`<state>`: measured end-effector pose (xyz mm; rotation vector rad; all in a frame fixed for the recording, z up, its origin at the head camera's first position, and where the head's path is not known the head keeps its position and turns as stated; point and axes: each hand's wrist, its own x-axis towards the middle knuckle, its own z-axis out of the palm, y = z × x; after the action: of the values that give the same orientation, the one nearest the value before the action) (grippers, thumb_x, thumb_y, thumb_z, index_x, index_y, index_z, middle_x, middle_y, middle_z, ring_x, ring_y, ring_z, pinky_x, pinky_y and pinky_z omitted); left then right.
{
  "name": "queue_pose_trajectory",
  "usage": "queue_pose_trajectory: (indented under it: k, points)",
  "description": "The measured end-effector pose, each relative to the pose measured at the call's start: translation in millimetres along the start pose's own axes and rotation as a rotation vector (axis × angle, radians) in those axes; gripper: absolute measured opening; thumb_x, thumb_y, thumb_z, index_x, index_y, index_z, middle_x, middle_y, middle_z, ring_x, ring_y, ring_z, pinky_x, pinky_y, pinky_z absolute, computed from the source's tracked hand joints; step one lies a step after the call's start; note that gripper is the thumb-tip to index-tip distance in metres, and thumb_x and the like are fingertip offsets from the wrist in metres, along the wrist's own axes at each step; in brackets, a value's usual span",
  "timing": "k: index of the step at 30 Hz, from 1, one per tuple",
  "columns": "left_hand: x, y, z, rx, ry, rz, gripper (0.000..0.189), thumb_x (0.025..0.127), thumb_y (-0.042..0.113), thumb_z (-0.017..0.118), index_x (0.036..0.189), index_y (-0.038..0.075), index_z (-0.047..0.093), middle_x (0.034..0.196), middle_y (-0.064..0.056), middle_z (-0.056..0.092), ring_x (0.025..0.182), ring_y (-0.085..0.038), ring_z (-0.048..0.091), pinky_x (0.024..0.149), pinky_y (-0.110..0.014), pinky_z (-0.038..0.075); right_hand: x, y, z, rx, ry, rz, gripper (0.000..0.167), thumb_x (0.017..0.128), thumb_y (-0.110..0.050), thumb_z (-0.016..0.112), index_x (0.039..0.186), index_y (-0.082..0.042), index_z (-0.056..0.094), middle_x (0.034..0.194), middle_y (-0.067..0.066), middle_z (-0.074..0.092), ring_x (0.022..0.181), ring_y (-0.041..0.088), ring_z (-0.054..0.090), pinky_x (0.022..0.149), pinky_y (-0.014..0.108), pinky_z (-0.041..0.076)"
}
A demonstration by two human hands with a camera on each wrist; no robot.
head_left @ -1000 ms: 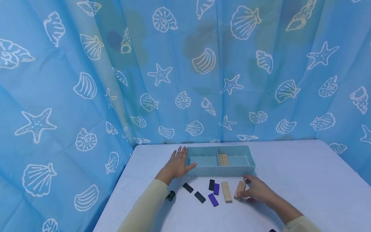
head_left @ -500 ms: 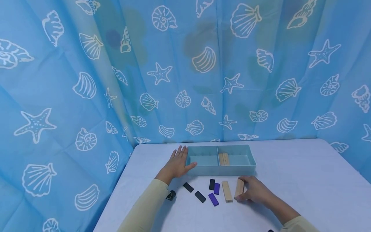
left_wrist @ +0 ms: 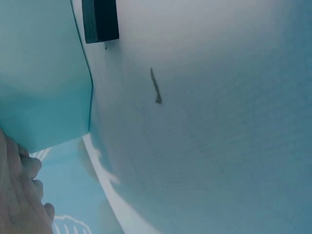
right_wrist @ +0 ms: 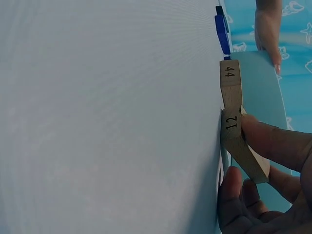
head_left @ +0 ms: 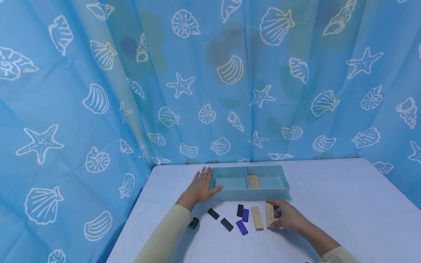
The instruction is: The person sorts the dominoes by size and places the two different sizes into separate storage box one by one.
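Observation:
My right hand [head_left: 288, 216] pinches a wooden block [head_left: 269, 215] at the table's front right, thumb on the near end and fingers at the far end. In the right wrist view this block [right_wrist: 243, 156] is tilted and carries a number on its end. Just left of it lies a second wooden block [head_left: 257, 218], its end marked 44 in the right wrist view. My left hand [head_left: 199, 186] rests with straight fingers against the left end of a pale blue two-part tray [head_left: 250, 194]. Wooden blocks [head_left: 253, 181] lie in the tray's right compartment, against the divider.
Black blocks [head_left: 226, 224] and purple blocks [head_left: 242, 227] lie on the white table [head_left: 335, 197] in front of the tray. A blue curtain with shell prints [head_left: 210, 91] hangs behind and at the left.
My right hand has shifted slightly left with the wooden block, which has turned from slanted to nearly parallel with the block beside it. My left hand has stayed on the tray.

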<state>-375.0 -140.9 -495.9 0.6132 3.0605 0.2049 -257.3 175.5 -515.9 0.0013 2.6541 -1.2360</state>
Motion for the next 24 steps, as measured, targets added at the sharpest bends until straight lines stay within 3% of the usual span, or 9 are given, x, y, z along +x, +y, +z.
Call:
queue_pose_trajectory:
  k: [7, 18, 24]
  points:
    - [-1.5, 0.4, -0.6, 0.002, 0.006, 0.002, 0.092, 0.093, 0.070, 0.034, 0.156, 0.005, 0.013, 0.161, -0.010, 0.012, 0.148, -0.027, 0.002, 0.117, -0.047, 0.005, -1.1, -0.7, -1.3, 0.033, -0.007, -0.018, 0.086, 0.060, -0.003, 0.090, 0.137, -0.003, 0.052, 0.112, 0.009, 0.055, 0.080, 0.019, 0.056, 0.065, 0.033, 0.051]
    - [-2.2, 0.4, 0.2, 0.008, 0.005, 0.002, 0.092, 0.093, 0.070, 0.034, 0.156, 0.006, 0.013, 0.161, -0.009, 0.012, 0.148, -0.025, 0.001, 0.117, -0.046, 0.004, -1.0, 1.9, -6.5, 0.209, -0.058, -0.008, 0.076, 0.070, 0.002, 0.083, 0.138, 0.000, 0.049, 0.113, 0.011, 0.054, 0.081, 0.023, 0.055, 0.064, 0.035, 0.052]
    - [-1.9, 0.6, 0.5, -0.012, -0.004, 0.001, 0.092, 0.093, 0.069, 0.035, 0.156, 0.007, 0.011, 0.162, -0.008, 0.010, 0.148, -0.025, 0.000, 0.117, -0.046, 0.004, 0.7, 2.4, -9.7, 0.232, -0.086, -0.018, 0.076, 0.072, -0.001, 0.082, 0.140, -0.002, 0.048, 0.115, 0.012, 0.054, 0.086, 0.024, 0.057, 0.067, 0.036, 0.053]
